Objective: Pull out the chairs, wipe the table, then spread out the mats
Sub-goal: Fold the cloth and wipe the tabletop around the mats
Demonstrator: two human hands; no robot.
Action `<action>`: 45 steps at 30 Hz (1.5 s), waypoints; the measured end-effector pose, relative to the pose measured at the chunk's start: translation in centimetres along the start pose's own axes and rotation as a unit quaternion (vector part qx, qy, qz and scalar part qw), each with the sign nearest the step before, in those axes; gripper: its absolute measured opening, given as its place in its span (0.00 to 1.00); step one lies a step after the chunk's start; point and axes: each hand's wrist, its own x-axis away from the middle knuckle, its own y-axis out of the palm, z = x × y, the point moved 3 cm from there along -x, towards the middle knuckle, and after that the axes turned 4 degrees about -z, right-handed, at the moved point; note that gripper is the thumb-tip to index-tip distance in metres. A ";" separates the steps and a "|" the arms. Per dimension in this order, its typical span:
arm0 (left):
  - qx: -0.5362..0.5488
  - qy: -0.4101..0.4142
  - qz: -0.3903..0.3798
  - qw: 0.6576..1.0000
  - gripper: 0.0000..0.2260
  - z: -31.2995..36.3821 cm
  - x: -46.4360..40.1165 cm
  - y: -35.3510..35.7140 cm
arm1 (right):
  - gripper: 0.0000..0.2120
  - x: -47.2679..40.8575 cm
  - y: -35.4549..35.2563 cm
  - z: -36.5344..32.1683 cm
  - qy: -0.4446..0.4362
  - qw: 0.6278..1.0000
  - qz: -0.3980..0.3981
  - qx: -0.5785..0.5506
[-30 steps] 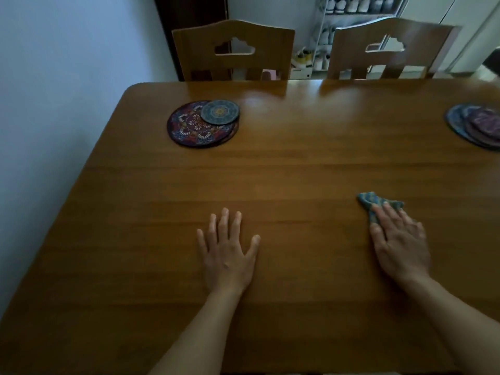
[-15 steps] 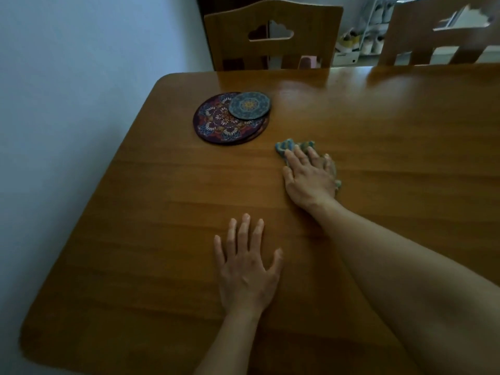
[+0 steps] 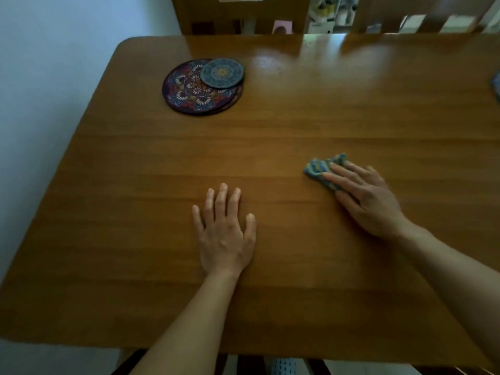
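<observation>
1. Wooden bench (image 3: 270,147), brown and glossy, is the surface under wipe; the right hand (image 3: 370,204) presses a crumpled blue cloth (image 3: 322,171) flat against it, right of the middle, well in from the near edge.
2. Right fingers (image 3: 343,175) lie straight and slightly apart on top of the cloth, pressing rather than gripping; only the cloth's left part shows beyond the fingertips.
3. Left hand (image 3: 226,234) rests palm down near the middle of the near half, fingers straight and spread, holding nothing; it seems to serve as a brace.
4. To wipe well, I judge it best to keep the palm flat and the pressure even, run overlapping strokes along the grain from edge to edge, and shift the bracing hand so the wood under it gets wiped too.
5. Mats (image 3: 203,86) sit stacked toward the far left corner, a small blue round one on top of larger dark patterned ones; the wood beneath them likely needs lifting them aside.
6. Another mat (image 3: 497,86) barely shows at the right edge.
7. Chairs (image 3: 240,14) stand at the far edge.
</observation>
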 end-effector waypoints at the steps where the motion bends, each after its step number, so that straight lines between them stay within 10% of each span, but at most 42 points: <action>1: 0.001 0.003 0.005 1.000 0.27 0.0 -0.1 0.0 | 0.23 1.5 -0.5 2.0 0.060 0.998 0.020 0.003; 6: -0.005 0.007 -0.014 1.000 0.27 0.0 0.0 -0.1 | 0.23 3.9 0.9 0.5 0.277 0.959 0.064 0.015; 14: 0.002 0.005 -0.006 1.000 0.27 -0.3 0.0 0.1 | 0.23 5.7 7.1 -16.1 -0.023 0.999 -0.024 0.021; 18: 0.002 -0.001 -0.013 1.000 0.25 -0.5 -0.1 0.0 | 0.22 8.0 5.5 -9.8 -0.113 0.991 -0.049 0.049; 26: 0.036 -0.109 -0.002 0.993 0.23 3.8 -0.2 -0.6 | 0.27 9.8 -1.7 9.3 0.143 0.989 -0.005 0.041; 32: 0.052 0.000 -0.055 0.997 0.28 16.3 -2.9 1.8 | 0.25 6.4 -5.1 18.5 0.236 0.970 0.038 0.032; 45: -0.044 -0.023 -0.011 0.999 0.31 17.9 -3.5 4.2 | 0.24 -16.1 -6.3 11.7 0.143 0.988 0.033 0.041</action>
